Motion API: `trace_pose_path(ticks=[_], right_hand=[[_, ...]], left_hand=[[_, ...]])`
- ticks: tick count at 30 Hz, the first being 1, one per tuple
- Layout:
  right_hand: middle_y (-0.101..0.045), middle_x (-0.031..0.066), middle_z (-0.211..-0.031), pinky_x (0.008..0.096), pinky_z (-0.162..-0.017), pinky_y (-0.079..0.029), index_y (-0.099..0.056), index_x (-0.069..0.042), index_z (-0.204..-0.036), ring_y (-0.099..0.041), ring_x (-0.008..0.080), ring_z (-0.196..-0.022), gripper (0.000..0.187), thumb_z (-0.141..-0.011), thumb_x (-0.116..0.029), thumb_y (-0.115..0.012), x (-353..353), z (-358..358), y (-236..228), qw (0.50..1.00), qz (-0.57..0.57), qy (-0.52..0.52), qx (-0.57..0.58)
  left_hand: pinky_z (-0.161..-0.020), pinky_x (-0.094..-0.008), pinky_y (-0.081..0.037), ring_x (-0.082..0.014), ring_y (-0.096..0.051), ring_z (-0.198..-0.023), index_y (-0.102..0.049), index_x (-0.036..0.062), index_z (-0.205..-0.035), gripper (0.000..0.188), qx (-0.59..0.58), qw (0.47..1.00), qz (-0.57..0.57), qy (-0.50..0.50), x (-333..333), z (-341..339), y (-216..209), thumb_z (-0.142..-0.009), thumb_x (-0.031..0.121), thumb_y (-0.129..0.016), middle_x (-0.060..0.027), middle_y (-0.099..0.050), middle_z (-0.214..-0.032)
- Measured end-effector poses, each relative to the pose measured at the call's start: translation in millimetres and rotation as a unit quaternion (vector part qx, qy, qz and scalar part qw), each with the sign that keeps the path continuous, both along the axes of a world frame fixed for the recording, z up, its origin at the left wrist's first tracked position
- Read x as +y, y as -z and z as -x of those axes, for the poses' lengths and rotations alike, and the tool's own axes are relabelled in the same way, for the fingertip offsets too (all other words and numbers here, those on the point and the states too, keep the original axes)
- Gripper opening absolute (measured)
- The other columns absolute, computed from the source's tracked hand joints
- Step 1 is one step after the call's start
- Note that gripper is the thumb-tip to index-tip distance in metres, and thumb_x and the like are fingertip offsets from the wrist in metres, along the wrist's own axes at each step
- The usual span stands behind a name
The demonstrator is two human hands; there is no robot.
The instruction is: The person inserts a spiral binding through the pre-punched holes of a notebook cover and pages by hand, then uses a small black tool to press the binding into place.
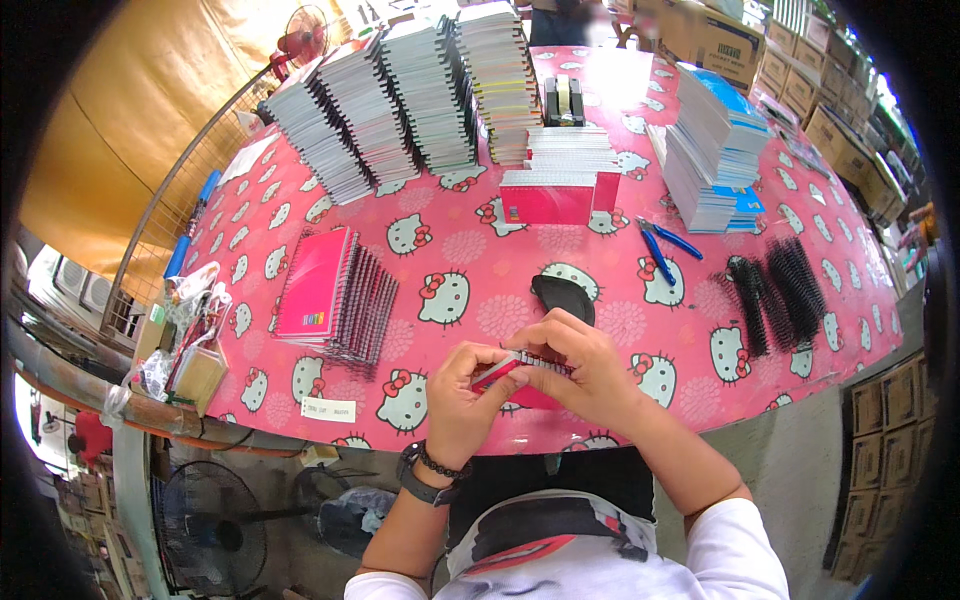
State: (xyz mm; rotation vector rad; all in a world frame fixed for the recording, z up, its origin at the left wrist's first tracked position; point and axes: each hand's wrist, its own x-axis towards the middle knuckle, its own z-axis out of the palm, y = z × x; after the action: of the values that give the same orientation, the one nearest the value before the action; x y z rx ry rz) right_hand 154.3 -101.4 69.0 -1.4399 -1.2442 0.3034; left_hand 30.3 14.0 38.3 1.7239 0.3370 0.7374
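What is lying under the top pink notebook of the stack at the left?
Under the top pink notebook, more spiral-bound notebooks show dark coils along the right side; their front covers are hidden.

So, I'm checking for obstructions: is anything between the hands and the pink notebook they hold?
Nothing visible: the left hand and right hand both grip the pink notebook. The black curved object lies beyond it.

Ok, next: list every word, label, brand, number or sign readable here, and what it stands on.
I copy out no wording, only where print shows:
White slip, lower left: one line of dark print.
Brown carton, top right: dark print.
Pink notebook stack, left: small multicoloured mark, too small to read.
Upright pink booklet, centre: mark too small.
Held pink notebook: nothing readable.
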Motion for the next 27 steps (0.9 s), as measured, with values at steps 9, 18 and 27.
trace_pose_path(ticks=[9,18,27], right_hand=[[-0.053,0.0120,-0.079,0.0350,-0.065,-0.045,-0.060,-0.002,-0.093,-0.055,0.0272,-0.074,0.017,-0.080,-0.011,-0.066,1.7,3.5,-0.8,0.996,-0.008,0.005,-0.084],[-0.056,0.0172,-0.097,0.0401,-0.083,-0.043,-0.057,0.000,-0.108,-0.052,0.0348,-0.093,0.030,-0.082,-0.014,-0.063,11.6,9.2,-11.1,0.979,-0.037,0.004,-0.199],[-0.058,0.0166,-0.111,0.0389,-0.092,-0.040,-0.056,-0.004,-0.116,-0.052,0.0328,-0.104,0.039,-0.079,-0.010,-0.066,-13.3,-59.4,2.2,0.987,0.023,0.097,-0.125]], left_hand=[[-0.073,-0.0228,-0.047,-0.0082,-0.056,-0.082,-0.059,0.0012,-0.089,0.015,0.044,0.999,0.001,-0.018,-4.8,11.9,-5.0,-0.078,-0.001,-0.070,-0.0037,-0.060,-0.091],[-0.067,-0.0196,-0.043,-0.0055,-0.052,-0.078,-0.055,0.0052,-0.097,0.021,-0.004,0.996,-0.054,-0.073,7.6,21.7,-13.4,-0.081,0.004,-0.070,0.0002,-0.057,-0.087],[-0.080,-0.0314,-0.044,-0.0266,-0.057,-0.083,-0.059,-0.0040,-0.100,0.030,0.015,0.881,-0.387,-0.271,175.9,55.7,-163.7,-0.091,0.022,-0.049,-0.0165,-0.061,-0.090]])
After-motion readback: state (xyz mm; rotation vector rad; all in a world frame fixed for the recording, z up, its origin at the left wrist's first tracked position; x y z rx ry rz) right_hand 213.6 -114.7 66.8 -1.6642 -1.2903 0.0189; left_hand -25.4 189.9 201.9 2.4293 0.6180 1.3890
